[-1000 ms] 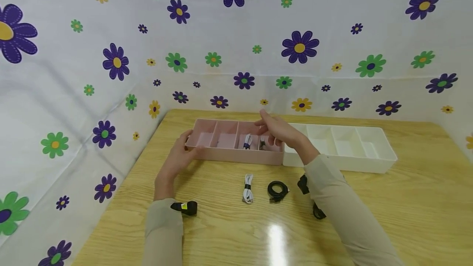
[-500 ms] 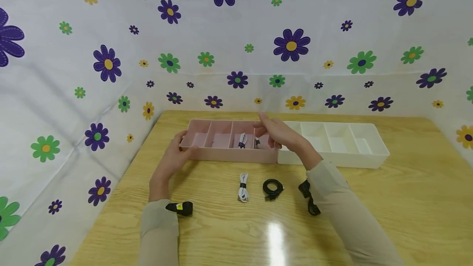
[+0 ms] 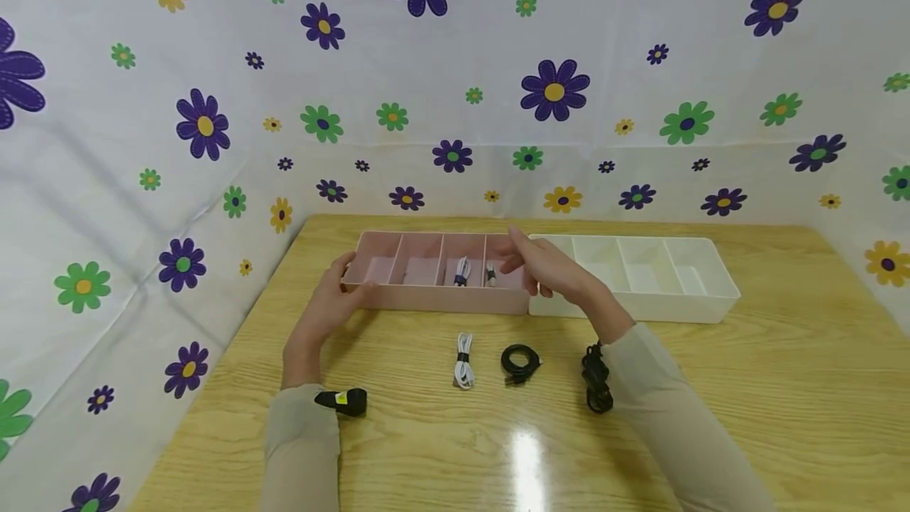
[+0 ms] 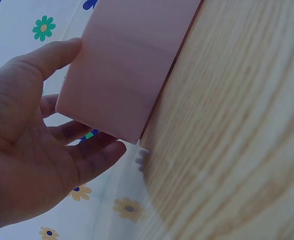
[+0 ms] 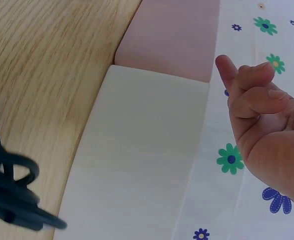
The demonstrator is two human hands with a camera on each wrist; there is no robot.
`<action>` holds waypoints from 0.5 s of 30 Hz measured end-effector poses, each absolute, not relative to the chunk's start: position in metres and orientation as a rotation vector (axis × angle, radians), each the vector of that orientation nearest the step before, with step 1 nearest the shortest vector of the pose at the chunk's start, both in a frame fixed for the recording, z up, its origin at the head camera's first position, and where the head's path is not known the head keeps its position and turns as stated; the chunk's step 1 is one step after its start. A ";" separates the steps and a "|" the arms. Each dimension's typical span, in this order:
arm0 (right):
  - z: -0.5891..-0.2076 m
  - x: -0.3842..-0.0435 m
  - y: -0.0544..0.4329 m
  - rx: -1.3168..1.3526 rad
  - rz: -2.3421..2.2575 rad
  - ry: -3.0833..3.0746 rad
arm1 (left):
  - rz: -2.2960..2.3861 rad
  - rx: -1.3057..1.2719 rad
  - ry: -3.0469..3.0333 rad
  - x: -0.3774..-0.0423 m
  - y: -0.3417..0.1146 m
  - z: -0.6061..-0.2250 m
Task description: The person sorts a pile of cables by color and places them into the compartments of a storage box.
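Lying on the desk (image 3: 412, 457), a white cable (image 3: 464, 360), a black coil (image 3: 517, 375) and a black bundle (image 3: 596, 378) are forming a loose row before the trays. A white tray (image 3: 640, 306) is butting against the right end of the pink tray (image 3: 441, 299). Over that junction the right hand (image 3: 550, 265) is hovering, loosely bent and holding nothing, partly hiding the rightmost pink compartment. The left hand (image 3: 330, 300) is gripping the pink tray's left end. Four compartments are showing, the third holding a purple-tied cable (image 3: 462, 271), the fourth a smaller bundle (image 3: 490, 275).
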State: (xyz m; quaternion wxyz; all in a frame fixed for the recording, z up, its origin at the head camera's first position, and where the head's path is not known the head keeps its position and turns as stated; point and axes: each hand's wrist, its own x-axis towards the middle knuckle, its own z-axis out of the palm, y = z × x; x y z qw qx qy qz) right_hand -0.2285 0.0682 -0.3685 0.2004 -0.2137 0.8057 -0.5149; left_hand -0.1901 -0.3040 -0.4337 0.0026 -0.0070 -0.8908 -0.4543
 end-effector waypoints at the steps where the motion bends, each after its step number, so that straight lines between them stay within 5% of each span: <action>1: -0.368 -0.228 0.070 -0.609 -1.431 2.262 | -1.426 -0.022 -2.792 -0.191 -0.304 -0.434; 15: -0.369 -0.197 0.102 -0.584 -1.477 2.336 | -1.458 -0.005 -2.777 -0.189 -0.307 -0.433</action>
